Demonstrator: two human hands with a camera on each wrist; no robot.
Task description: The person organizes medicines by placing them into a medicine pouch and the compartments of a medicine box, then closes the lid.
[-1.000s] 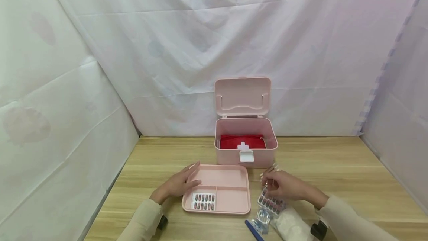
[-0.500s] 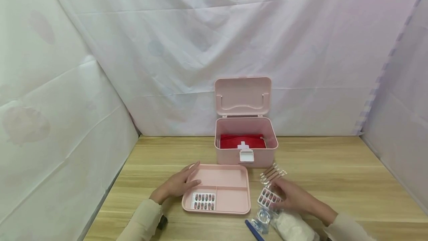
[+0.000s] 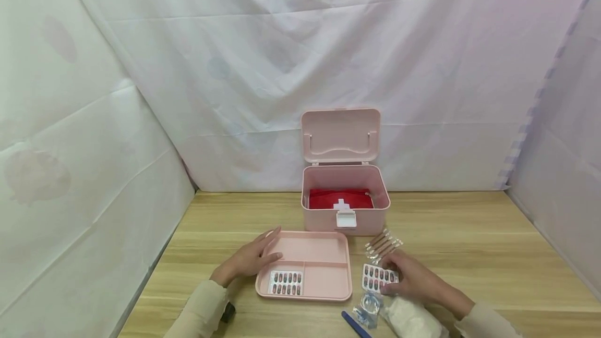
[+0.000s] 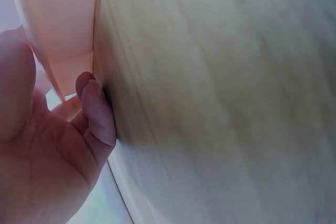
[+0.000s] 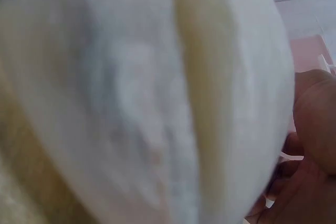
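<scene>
My left hand [image 3: 249,258] holds the left rim of a shallow pink divided tray [image 3: 327,297], thumb over the rim. In the left wrist view, curled fingers [image 4: 97,103] lie low against the tray's outer wall [image 4: 63,19]. One blister pack of red-and-dark capsules [image 3: 286,282] sits in the tray's front left compartment. Right of the tray, my right hand [image 3: 413,278] grips the right end of a second capsule blister pack [image 3: 374,278], thumb at its near edge and fingers at its far edge. In the right wrist view, a blurred white bundle [image 5: 136,87] hides most of that hand's work.
Behind the tray stands a pink box [image 3: 324,220], lid [image 3: 341,134] raised, with a red pouch [image 3: 324,198] inside. Several cotton swabs [image 3: 384,244] lie beyond the right hand. A clear packet [image 3: 368,311], a blue stick-like tool [image 3: 355,324] and the white bundle [image 3: 413,320] lie nearer.
My right hand has moved back from the swabs to the right end of the second blister pack, which has turned from slanted to nearly square with the tray. The left hand stays put.
</scene>
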